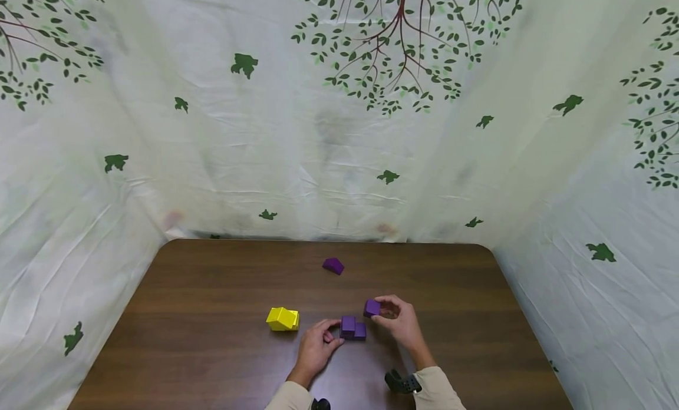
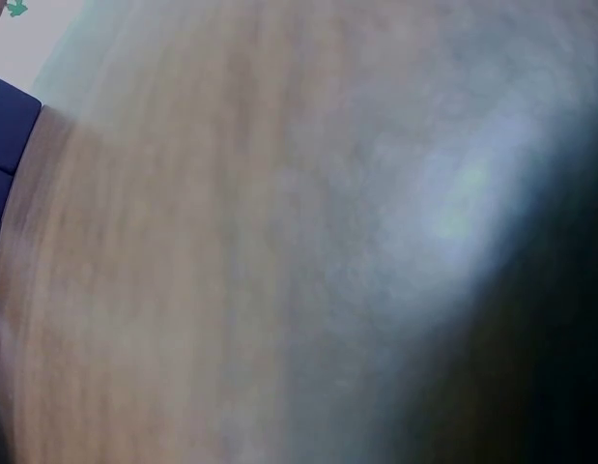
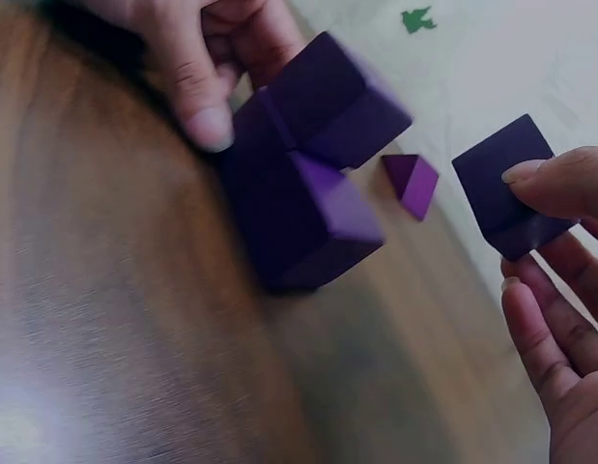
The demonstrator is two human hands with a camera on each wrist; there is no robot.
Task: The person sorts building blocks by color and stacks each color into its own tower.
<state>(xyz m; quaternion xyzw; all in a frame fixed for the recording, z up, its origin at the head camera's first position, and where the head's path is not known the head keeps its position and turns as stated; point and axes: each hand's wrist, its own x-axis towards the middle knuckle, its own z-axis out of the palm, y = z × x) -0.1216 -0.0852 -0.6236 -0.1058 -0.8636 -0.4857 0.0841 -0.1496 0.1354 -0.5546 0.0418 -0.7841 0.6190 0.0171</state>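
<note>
My left hand (image 1: 314,352) grips the left side of a small group of purple blocks (image 1: 348,326), its thumb at the near face and fingers behind. In the group, one block stands higher at the left, with a lower block (image 1: 361,331) against its right side. Just to the right, my right hand (image 1: 401,324) pinches a separate purple cube (image 1: 372,308) between thumb and fingers. The right wrist view shows this cube (image 3: 511,184) held apart from the grouped blocks (image 3: 313,213). In the left wrist view only an edge of the purple blocks (image 2: 9,126) shows.
Yellow blocks (image 1: 283,319) sit together left of the left hand. A purple wedge-shaped block (image 1: 333,265) lies farther back on the brown wooden table (image 1: 228,274). A white cloth (image 1: 297,133) with leaf prints hangs behind and at both sides.
</note>
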